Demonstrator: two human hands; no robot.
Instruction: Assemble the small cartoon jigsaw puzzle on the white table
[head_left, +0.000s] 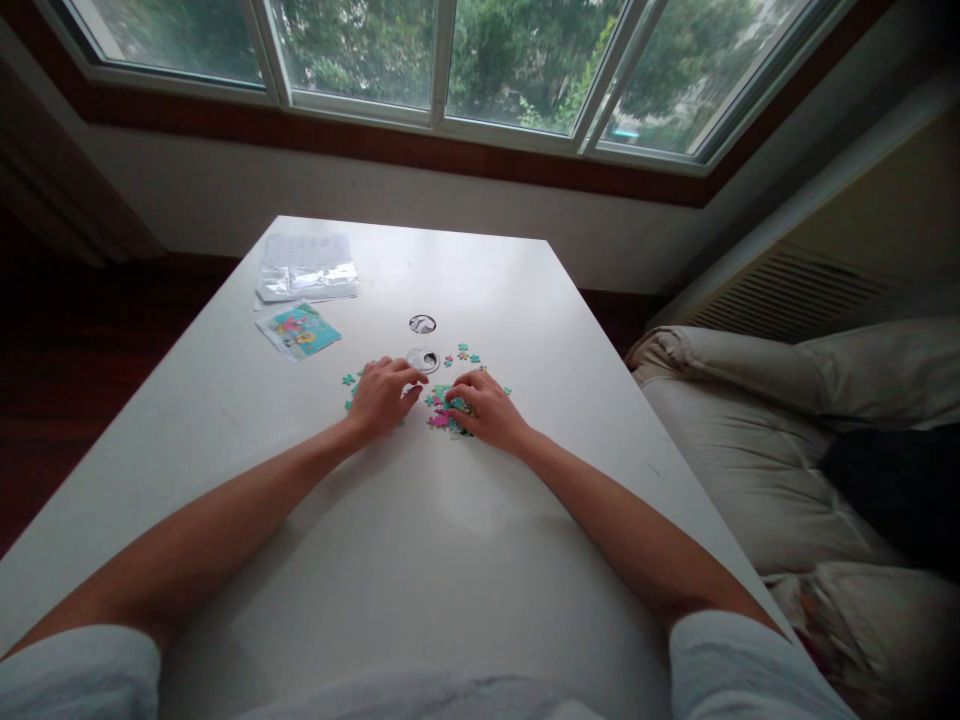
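My left hand (385, 397) hovers at the left of the jigsaw puzzle pieces, its thumb and fingers curved and apart, nothing visible between them. My right hand (489, 408) rests over the small heap of jigsaw puzzle pieces (439, 420), green, pink and yellow. Its curved fingers touch the heap, with a gap between thumb and index finger; the palm hides part of the heap. More loose puzzle pieces (463, 352) lie just beyond this hand. Others peek out left of my left hand, partly covered by it.
A round cable grommet (423, 360) and a second round opening (422, 324) are set in the white table (450, 560). At the far left lie a colourful picture card (300, 331) and a clear plastic packet (309, 268). A cushioned sofa (720, 450) stands along the right side.
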